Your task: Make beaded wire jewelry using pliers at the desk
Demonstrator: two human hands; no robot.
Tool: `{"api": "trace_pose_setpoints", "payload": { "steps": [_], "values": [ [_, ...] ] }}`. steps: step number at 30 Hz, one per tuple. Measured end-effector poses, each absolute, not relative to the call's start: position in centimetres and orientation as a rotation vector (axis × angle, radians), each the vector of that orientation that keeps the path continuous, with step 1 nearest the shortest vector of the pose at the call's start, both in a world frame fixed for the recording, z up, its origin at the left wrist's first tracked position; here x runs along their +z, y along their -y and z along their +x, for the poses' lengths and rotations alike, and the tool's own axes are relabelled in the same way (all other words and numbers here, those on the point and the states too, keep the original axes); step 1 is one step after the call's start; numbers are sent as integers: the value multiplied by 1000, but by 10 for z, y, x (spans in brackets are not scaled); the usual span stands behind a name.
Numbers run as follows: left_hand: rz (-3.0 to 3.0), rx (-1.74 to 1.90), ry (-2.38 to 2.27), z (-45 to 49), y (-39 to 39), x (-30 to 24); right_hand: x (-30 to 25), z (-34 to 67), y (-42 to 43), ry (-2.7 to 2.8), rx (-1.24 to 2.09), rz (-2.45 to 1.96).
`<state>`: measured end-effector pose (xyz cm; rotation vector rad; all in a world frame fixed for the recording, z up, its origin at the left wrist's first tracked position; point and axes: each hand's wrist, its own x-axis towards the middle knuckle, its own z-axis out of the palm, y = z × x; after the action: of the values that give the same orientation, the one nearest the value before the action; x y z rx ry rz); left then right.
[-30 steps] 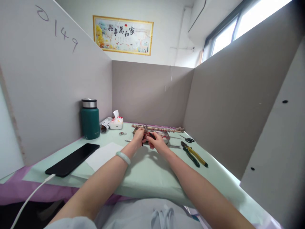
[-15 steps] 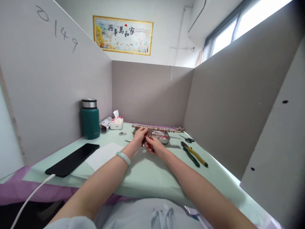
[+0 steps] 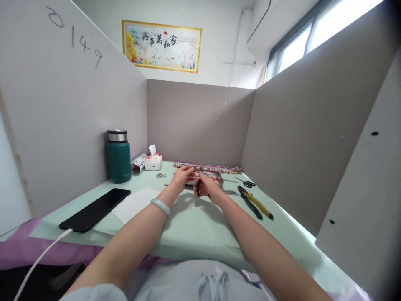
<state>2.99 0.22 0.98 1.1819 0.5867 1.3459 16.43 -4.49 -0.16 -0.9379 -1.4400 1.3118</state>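
My right hand (image 3: 208, 189) is closed round small pliers (image 3: 198, 187), tip pointing away from me at the bead rod (image 3: 216, 170). The rod lies crosswise at the back of the desk (image 3: 194, 225), behind the tray (image 3: 219, 184). My left hand (image 3: 182, 177), fingers narrow, meets the rod just left of the tip; whether it grips I cannot tell.

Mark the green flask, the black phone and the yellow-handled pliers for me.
green flask (image 3: 118, 161), head view, middle of body.
black phone (image 3: 95, 210), head view, centre of screen.
yellow-handled pliers (image 3: 260, 206), head view, on the yellow handle.
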Motion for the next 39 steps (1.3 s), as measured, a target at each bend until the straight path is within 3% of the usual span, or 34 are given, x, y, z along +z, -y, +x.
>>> {"api": "trace_pose_setpoints", "payload": {
  "steps": [9, 39],
  "values": [
    [1376, 1442, -697, 31, 0, 13, -4, 166, 42, 1588, 1114, -1194],
    [1700, 1567, -886, 32, -9, 10, -8, 170, 37, 1591, 1085, -1279]
  ]
}}
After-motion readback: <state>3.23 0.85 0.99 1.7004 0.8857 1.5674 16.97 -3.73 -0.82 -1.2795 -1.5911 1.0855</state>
